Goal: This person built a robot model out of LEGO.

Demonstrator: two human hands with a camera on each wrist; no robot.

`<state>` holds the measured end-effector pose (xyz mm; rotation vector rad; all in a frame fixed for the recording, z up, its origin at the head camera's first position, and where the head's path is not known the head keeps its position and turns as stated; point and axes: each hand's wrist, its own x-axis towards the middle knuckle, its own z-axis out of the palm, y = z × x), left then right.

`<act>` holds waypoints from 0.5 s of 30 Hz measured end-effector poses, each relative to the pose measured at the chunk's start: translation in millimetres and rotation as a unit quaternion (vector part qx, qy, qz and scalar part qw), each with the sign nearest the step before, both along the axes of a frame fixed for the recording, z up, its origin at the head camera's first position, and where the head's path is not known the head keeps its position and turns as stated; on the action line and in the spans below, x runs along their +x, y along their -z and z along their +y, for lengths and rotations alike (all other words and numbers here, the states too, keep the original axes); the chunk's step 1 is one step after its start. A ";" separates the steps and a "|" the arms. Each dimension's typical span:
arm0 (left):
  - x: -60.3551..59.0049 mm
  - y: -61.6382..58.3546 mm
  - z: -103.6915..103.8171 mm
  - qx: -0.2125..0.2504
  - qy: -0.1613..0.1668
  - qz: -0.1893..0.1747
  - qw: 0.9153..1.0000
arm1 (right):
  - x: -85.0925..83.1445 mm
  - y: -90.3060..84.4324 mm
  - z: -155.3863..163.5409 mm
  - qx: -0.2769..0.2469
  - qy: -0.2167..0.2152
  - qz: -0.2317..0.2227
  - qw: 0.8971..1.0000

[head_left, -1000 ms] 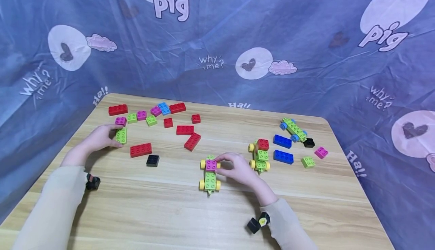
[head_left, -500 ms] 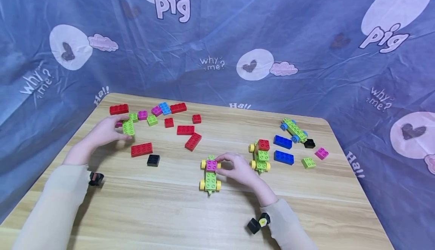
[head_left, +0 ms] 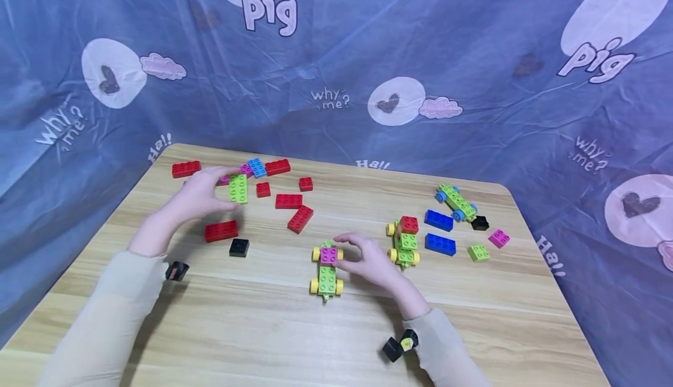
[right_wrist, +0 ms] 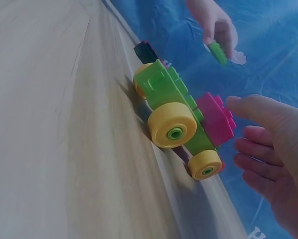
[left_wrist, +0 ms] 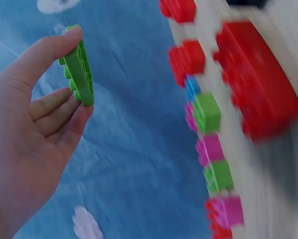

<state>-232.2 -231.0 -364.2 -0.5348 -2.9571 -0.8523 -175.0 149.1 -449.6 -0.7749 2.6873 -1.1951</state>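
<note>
Left hand (head_left: 197, 197) pinches a green brick (head_left: 238, 189) in the air; right hand (head_left: 370, 261) rests beside the wheeled car (head_left: 326, 271).

Left: thumb and fingertips clamp the brick by its edges, upper left of head frame, above the loose red bricks (head_left: 221, 231). Right: fingers relaxed, spread, near the car's pink brick (head_left: 328, 255) at table (head_left: 263, 328) centre; contact cannot be told. Right wrist view shows a gap between fingertips (right_wrist: 238, 103) and pink block; head view hides it. Left wrist view shows the brick edge-on.
</note>
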 end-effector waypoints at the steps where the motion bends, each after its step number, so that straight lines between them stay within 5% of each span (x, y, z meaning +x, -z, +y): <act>1: 1.2 -1.0 5.9 0.001 0.002 0.000 1.000 | -0.1 -0.1 0.0 0.001 0.000 0.003 1.000; 7: 8.8 -1.7 39.6 0.006 0.032 0.004 0.999 | 0.8 -2.2 -0.6 0.004 0.009 0.014 1.000; 15: 20.9 13.0 83.5 0.031 0.084 0.005 0.996 | 5.4 -9.4 -2.9 0.004 0.022 0.015 1.000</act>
